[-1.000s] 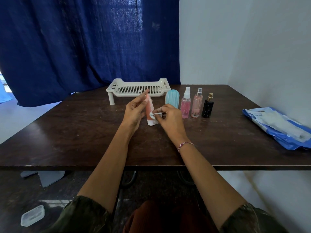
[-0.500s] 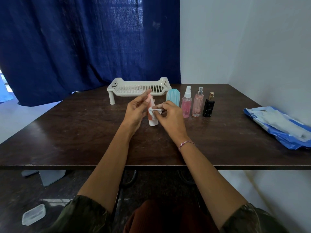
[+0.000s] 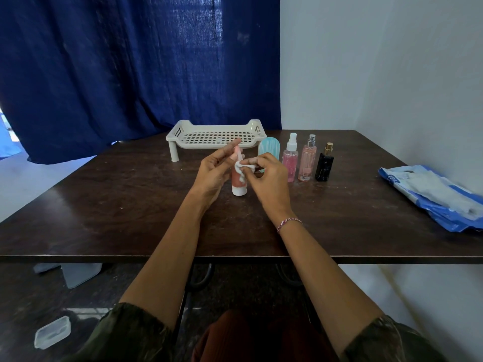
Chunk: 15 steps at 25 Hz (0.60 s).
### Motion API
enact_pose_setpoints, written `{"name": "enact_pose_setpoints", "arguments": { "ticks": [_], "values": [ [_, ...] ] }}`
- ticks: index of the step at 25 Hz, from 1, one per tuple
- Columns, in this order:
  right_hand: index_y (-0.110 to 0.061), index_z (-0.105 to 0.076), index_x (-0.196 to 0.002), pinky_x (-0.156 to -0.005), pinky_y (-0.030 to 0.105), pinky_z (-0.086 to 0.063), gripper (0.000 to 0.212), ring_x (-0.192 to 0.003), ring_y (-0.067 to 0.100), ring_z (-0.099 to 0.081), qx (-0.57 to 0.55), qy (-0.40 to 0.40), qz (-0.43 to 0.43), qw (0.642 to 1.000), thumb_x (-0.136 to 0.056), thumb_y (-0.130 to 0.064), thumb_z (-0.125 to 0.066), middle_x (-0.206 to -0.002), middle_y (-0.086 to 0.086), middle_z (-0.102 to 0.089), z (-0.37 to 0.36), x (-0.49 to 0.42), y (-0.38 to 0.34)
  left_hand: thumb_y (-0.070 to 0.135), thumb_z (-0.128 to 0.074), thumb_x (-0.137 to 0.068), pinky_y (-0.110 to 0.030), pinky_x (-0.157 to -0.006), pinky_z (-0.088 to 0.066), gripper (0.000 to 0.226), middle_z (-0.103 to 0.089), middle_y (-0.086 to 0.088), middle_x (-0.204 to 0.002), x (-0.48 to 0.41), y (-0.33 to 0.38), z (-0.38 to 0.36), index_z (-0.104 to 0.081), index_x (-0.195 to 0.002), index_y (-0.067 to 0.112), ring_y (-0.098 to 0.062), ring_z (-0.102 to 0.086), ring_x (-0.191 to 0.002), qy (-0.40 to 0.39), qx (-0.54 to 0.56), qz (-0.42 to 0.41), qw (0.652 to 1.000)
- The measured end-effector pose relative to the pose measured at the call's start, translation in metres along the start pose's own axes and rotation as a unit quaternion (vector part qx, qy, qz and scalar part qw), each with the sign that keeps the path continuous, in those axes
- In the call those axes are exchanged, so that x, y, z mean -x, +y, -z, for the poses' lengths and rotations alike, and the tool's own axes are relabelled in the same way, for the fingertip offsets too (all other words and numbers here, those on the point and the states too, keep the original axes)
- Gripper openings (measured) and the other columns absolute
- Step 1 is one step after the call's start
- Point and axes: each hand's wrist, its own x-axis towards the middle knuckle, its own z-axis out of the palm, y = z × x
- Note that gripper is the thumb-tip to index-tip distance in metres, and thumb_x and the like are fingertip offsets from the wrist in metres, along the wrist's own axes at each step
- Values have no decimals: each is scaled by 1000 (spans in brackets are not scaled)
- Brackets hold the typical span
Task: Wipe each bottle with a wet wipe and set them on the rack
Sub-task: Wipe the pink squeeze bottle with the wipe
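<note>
On the table the rack stood at the back. The tube stood before it, a row of bottles to its right, the wipe pack far right.

Soft wet wipe is meeting smooth plastic on a scuffed, glossy table.
You are pressing the fibrous white sheet against a smooth pink tube with a white plastic cap; the dark wood-grain top is gleaming under scratches, the cream plastic rack is showing a matt perforated floor, the black bottle is shining, and the blue curtain is hanging as coarse woven cloth.
</note>
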Motion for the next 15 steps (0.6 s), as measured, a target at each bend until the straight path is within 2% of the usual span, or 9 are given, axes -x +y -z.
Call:
{"name": "enact_pose_setpoints", "arguments": {
  "ticks": [3,7,11,15],
  "values": [
    [-6,-70,-93,-75,0,-40,15,-85,4,-55,16,19,-10,1000,-78,-9,-71,-94,6,-64,2,-2,-1,5,-51,-93,-31,-92,-52,34,-55,-10,-134,1,1,-2,-56,-124,20,-18,-55,-122,-9,2,1,1000],
    [-6,-70,-92,-74,0,-40,15,-84,3,-54,0,7,20,1000,-77,-9,-72,-92,5,-63,1,0,-4,2,-49,-93,-29,-91,-52,36,-60,-7,-126,2,2,-2,-55,-126,14,-13,-59,-113,-13,19,5,1000],
    [-7,-69,-93,-75,0,-40,15,-85,3,-54,0,40,-6,999,-79,-10,-70,-93,6,-64,3,-1,-2,-1,-46,-94,-30,-90,-53,36,-60,-6,-123,3,3,-3,-53,-127,12,-13,-60,-111,-41,17,8,999],
    [-6,-70,-93,-73,-1,-39,15,-85,-1,-52,-23,33,24,999,-79,-8,-71,-92,6,-63,4,-2,-6,0,-46,-94,-32,-93,-51,37,-62,-5,-122,3,2,-1,-52,-128,11,-16,-60,-112,-61,30,6,998]
  ]
}}
